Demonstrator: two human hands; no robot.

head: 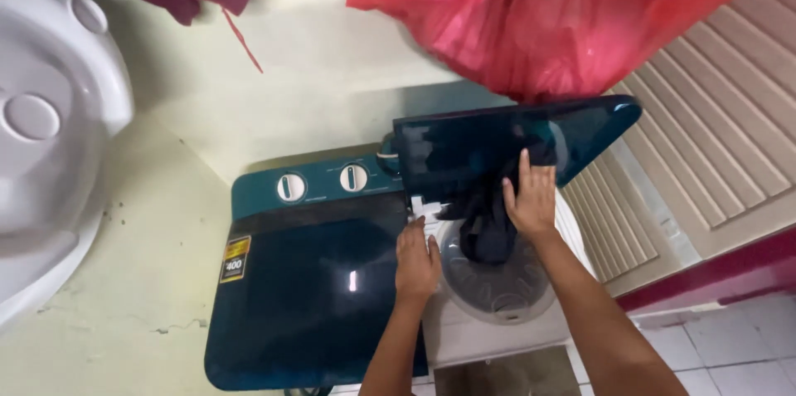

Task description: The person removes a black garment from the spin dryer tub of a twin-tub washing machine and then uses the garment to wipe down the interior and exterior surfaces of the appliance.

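A dark cloth [485, 226] is bunched up in the round spin tub [497, 288] on the right side of a teal twin-tub washer [307, 296]. It's piled high on the far side, with part of it sticking up above the rim toward the raised lid [497, 143].

The right hand [531, 201] is laid flat on top of the cloth, fingers [524, 165] spread and pointing up, so it's pressed rather than gripped. The left hand [416, 259] is set on the near-left edge of the tub, fingers loosely curled over the white rim; nothing is held in it as far as can be made out.

What could go wrong, as a guess:
- The load is lumped to one side, so an uneven spin and a rattling machine could be expected if it's left like that.
- Cloth left hanging over the rim could get pinched when the lid is dropped.
- The lid is only propped open, and both wrists are right under it, so a bump could bring it down on them.

Two white dials [322, 183] sit on the back panel, untouched. A red plastic bag [564, 14] hangs overhead close to the lid, and a white plastic cover [50, 114] is off to the left.
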